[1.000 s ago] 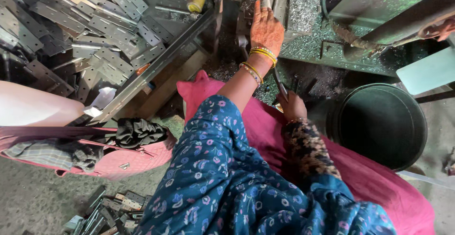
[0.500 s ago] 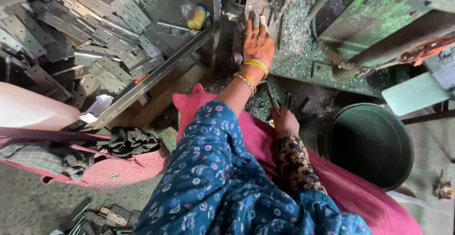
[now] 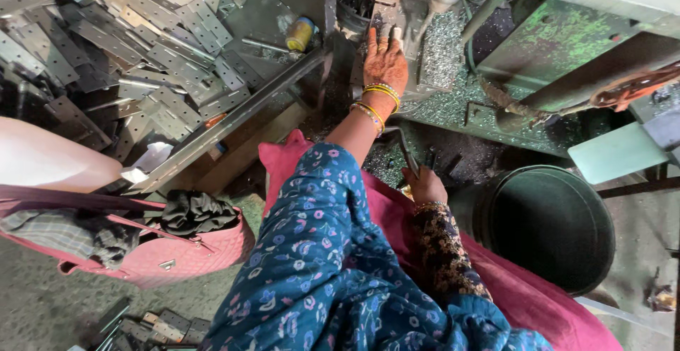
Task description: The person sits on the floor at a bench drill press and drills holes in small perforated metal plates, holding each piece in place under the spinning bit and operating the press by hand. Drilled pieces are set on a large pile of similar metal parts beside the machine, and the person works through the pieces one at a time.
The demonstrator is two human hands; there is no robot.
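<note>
My left hand (image 3: 384, 60) lies flat, fingers spread, on the metal plate (image 3: 388, 7) at the press bed; my right hand (image 3: 425, 184) grips a dark lever (image 3: 405, 149) just below.

Daylight, soft and even, strongest at upper left. The metal plates (image 3: 106, 53) there catch pale glare on their flat faces. A pink blown-out patch at the left edge (image 3: 42, 160) is overexposed and blurred, too close to focus. The press bed (image 3: 453, 60) sits in dimmer light; metal chips on it glint faintly. Deep shadow under the machine and inside the dark tub (image 3: 552, 223), detail lost there. The left hand (image 3: 384, 60) is evenly lit, sharp, bangles bright. The right hand (image 3: 425, 187) lies in shade. Wide-angle stretch shows at corners; the floor at bottom left is soft. No motion blur noticeable.
</note>
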